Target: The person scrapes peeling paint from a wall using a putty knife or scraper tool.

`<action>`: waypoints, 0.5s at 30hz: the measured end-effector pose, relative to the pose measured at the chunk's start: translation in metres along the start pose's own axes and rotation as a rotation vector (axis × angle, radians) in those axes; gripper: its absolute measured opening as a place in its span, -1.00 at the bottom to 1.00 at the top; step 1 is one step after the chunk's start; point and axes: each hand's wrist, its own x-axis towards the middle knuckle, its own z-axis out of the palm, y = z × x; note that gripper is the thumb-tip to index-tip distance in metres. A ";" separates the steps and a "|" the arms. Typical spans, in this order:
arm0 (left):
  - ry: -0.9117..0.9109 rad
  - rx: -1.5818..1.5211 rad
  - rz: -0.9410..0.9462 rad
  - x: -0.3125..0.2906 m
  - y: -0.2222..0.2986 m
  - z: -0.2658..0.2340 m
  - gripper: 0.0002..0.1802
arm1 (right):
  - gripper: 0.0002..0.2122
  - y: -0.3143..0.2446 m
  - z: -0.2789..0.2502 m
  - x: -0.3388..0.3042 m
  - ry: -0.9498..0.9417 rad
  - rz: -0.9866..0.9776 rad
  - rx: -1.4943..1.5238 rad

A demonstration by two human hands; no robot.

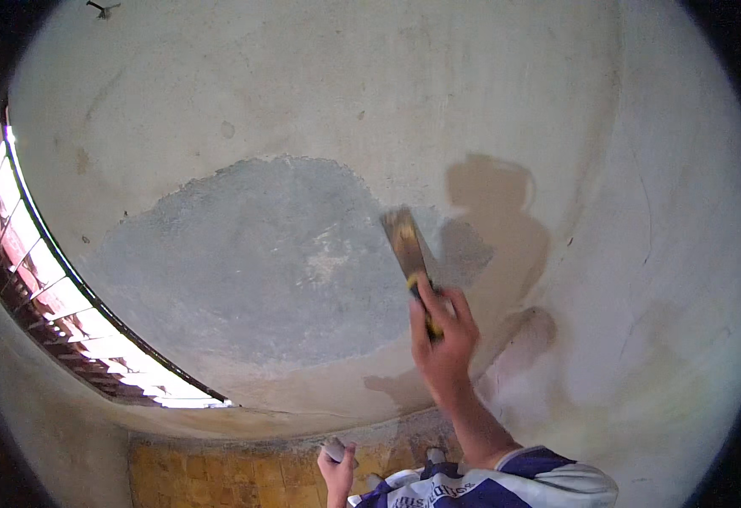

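Near the middle of the view, the hand scraper with a flat metal blade and a black-and-yellow handle (403,241) stands in front of the wall, over the right-hand part of the rough-edged grey patch (243,254). Its long axis leans a little off upright: the blade points to 11 o'clock and the handle runs back toward 5 o'clock. The blade is long, widening to a broad, straight end; its metal looks brownish and smeared, with a paler, yellowish streak near the tip. The picture does not show clearly whether that end touches the wall.

The right hand (448,339), between 4 and 5 o'clock from the centre, grips the handle, one finger stretched along it toward the blade. The left hand (337,476), near 6 o'clock, is closed around a pale grey, rounded object (334,449) whose top sticks out above the fingers; its material is hard to tell.

The patch spreads from the centre toward 9 o'clock, with a paler smear in its middle, on the off-white, stained plaster wall (303,76). A brownish shadow of a person (493,199) falls at 2 o'clock. A bright barred window (66,292) curves along 8 to 9 o'clock, and yellowish-brown floor tiles (218,478) show at 7 o'clock.
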 end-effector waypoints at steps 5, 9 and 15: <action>0.084 -0.020 -0.026 0.013 -0.004 -0.029 -0.76 | -0.71 -0.017 0.005 -0.015 0.074 0.016 0.032; 0.124 -0.078 0.047 0.025 0.027 -0.030 -0.76 | -0.72 -0.015 0.007 -0.012 0.116 0.028 -0.009; 0.035 0.026 0.051 0.031 -0.012 -0.037 -0.75 | -0.70 -0.014 0.005 -0.006 0.126 0.004 -0.009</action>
